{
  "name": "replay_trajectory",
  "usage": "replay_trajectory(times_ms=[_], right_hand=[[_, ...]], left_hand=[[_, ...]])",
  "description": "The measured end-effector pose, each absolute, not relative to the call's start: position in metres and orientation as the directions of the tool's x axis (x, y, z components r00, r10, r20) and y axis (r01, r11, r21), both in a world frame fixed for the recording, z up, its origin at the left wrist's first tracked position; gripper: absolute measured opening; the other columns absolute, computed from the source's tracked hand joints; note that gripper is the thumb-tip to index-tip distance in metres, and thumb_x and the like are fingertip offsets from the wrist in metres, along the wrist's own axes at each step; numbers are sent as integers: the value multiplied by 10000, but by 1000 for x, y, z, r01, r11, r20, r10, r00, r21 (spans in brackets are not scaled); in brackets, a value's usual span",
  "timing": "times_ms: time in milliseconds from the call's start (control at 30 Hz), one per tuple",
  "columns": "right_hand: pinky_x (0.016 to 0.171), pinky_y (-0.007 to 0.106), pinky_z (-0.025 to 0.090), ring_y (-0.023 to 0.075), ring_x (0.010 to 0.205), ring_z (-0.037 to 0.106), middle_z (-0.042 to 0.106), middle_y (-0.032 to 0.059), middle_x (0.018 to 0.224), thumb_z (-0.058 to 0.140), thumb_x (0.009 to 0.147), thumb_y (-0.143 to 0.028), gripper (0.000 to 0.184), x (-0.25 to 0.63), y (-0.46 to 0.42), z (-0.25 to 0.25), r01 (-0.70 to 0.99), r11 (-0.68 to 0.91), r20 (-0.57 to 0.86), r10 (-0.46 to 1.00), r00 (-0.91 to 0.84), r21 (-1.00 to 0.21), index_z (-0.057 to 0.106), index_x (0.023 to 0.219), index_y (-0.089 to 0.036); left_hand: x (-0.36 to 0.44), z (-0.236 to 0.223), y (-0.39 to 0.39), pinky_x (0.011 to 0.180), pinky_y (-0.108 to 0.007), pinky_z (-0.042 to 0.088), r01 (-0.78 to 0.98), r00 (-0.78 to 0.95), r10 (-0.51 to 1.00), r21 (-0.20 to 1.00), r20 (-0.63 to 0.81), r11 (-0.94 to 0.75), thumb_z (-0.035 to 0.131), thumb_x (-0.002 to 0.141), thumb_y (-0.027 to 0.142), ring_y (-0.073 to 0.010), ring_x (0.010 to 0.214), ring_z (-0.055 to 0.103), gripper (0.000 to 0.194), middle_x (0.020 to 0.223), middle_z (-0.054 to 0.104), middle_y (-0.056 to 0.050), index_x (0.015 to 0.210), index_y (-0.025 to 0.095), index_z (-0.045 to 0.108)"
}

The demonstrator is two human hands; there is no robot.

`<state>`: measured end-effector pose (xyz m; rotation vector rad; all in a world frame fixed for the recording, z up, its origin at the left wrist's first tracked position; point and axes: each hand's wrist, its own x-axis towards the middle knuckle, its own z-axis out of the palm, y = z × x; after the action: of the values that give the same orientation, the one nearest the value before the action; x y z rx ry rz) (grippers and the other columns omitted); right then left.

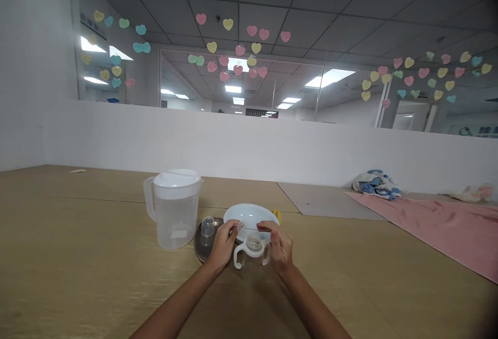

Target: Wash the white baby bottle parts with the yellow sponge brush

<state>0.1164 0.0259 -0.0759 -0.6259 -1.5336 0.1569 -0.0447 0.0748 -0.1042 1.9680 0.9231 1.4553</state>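
The wood-toned table [97, 266] before us bears a lidded pitcher [176, 217], a dark tray [201, 251], an upright two-handled bottle [253, 256] and, farther along, a spread pink cloth [439, 225].

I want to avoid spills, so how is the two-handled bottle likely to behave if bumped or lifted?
The bottle looks small and see-through, so it is probably light, though plastic or glass is unclear. Its uncapped mouth could spill anything inside if tipped. The protruding white handles would probably stop it rolling far.
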Motion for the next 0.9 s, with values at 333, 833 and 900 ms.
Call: replay_trajectory(times_ms=[333, 833, 900], right_hand=[[934, 387, 393, 222, 1056, 532, 609, 76, 1113, 400, 803, -606, 502, 119, 45, -73, 64, 576, 568, 816, -110, -815, 653, 1020, -231], [911, 351, 381, 226, 1047, 504, 530, 83, 1136, 421, 796, -623, 506, 122, 42, -69, 162, 521, 475, 842, -255, -838, 672, 997, -232], [928, 356, 367, 234, 1081, 480, 510, 91, 1135, 405, 794, -638, 528, 122, 42, -67, 178, 520, 462, 840, -285, -835, 696, 932, -220]], left_hand=[[-44, -108, 80, 826, -304, 413, 195, 176, 740, 714, 650, -673, 430, 867, 394, -184, 887, 547, 296, 915, 610, -55, 905, 178, 630], [-45, -102, 74, 788, -325, 415, 295, 245, 715, 652, 654, -698, 437, 851, 369, -208, 832, 566, 299, 848, 642, -70, 842, 179, 669], [-45, -102, 74, 791, -324, 416, 297, 245, 719, 656, 651, -694, 435, 851, 374, -208, 835, 569, 304, 854, 647, -72, 838, 179, 668]])
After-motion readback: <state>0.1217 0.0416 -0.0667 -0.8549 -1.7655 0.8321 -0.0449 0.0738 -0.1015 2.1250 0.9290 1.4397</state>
